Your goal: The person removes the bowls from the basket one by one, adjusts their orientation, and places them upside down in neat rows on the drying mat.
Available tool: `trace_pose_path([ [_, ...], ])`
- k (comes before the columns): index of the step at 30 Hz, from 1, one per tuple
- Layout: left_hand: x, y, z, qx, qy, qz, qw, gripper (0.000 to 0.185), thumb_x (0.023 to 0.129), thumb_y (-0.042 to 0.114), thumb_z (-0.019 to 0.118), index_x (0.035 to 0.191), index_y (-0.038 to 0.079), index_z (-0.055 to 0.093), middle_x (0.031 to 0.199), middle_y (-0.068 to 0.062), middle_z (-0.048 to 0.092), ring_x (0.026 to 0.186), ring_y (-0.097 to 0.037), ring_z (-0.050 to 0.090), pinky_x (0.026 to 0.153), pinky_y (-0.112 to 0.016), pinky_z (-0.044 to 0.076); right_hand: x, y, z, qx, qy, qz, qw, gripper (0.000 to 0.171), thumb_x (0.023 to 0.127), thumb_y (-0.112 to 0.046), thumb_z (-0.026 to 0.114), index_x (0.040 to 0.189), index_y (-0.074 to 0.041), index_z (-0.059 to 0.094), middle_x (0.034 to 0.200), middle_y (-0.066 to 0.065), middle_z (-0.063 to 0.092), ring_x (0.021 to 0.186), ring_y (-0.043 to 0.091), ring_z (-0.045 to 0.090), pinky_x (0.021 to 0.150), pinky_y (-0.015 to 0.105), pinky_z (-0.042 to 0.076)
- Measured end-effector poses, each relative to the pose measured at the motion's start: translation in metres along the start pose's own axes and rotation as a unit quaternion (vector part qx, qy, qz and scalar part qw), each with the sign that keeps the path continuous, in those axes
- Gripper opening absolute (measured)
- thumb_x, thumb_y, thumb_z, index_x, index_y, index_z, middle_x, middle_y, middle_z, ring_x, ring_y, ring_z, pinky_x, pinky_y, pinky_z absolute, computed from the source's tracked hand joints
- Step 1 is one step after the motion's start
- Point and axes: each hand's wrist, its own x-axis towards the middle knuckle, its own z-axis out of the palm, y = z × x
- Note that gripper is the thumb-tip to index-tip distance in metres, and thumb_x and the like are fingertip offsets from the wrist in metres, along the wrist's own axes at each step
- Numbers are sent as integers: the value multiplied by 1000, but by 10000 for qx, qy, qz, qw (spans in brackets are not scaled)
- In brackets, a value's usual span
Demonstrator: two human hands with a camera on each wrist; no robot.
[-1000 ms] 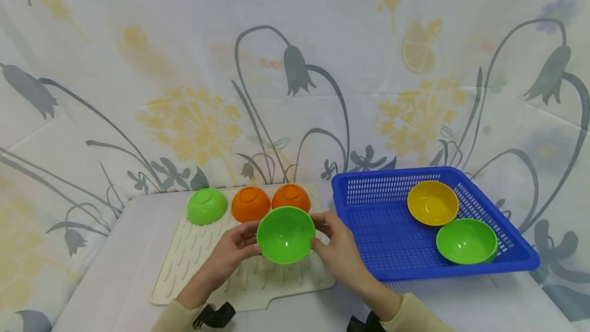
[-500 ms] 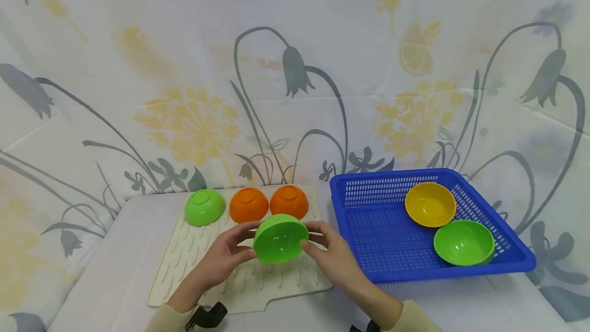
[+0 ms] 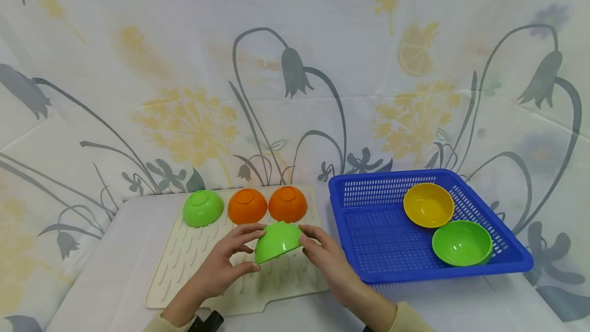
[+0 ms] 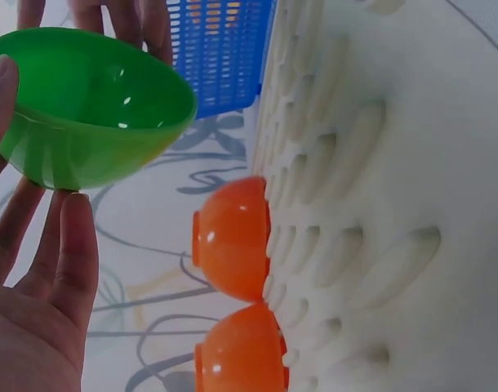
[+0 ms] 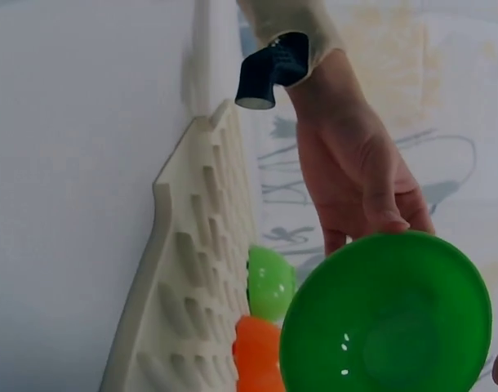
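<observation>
Between both hands, over the drying mat [image 3: 180,270], a green bowl [image 3: 278,242] is tilted with its base up and its opening down toward the person. My left hand [image 3: 226,260] holds its left side, fingers on the outer wall and thumb near the rim. At the other side my right hand [image 3: 327,260] grips it, thumb by the rim and fingers behind. The bowl's glossy inside shows in the right wrist view. Behind it, one green bowl [image 3: 203,208] and two orange bowls, the left one [image 3: 247,206] and the right one [image 3: 288,204], stand upside down in a row on the mat.
A blue plastic basket [image 3: 382,274] stands to the right of the mat. Inside are a yellow bowl [image 3: 428,205] and another green bowl [image 3: 462,243], both with openings up. A patterned cloth [image 3: 295,117] hangs behind the white-covered table [image 3: 115,250].
The held green bowl has turned over, from its opening facing the person to facing down, and has sunk slightly toward the mat. Both hands have turned with it.
</observation>
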Motion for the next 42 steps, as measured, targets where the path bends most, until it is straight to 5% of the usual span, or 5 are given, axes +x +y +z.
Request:
trace_pose_path([
  [6,0,4,3,-195,56,94,9997,64,77,-7,79,136,8,60,138,-12,53,122,-16,52,83,-34,55,1,5,3,-111,24,11,9999,51,104,-34,52,142,-1,45,144,15,44,138,36,41,114,50,31],
  [16,-2,5,6,-1118,4,-868,9899,84,76,22,88,148,12,45,148,-12,47,128,-17,47,92,-37,52,2,10,6,341,-247,-407,9983,44,102,-22,51,140,0,47,142,16,45,136,30,44,113,42,34],
  [27,-3,3,4,-1683,-473,-1256,9766,90,77,30,86,153,16,39,148,-14,46,129,-14,50,99,-38,50,3,14,10,459,-325,-480,9973,44,97,-14,47,139,0,48,141,15,48,127,26,49,113,48,33],
  [36,-6,2,1,-789,-370,-1400,9863,94,71,20,91,151,16,42,148,-4,48,132,-15,46,100,-39,48,3,16,13,257,-212,-224,9992,48,99,-16,49,144,-1,46,146,14,49,130,27,47,112,55,30],
  [42,-11,3,-1,364,-125,-1644,9856,104,61,21,95,151,26,43,150,4,47,136,-22,44,100,-45,48,8,25,21,-118,30,89,9999,49,100,-14,56,146,-2,44,148,18,43,109,25,61,94,44,52],
])
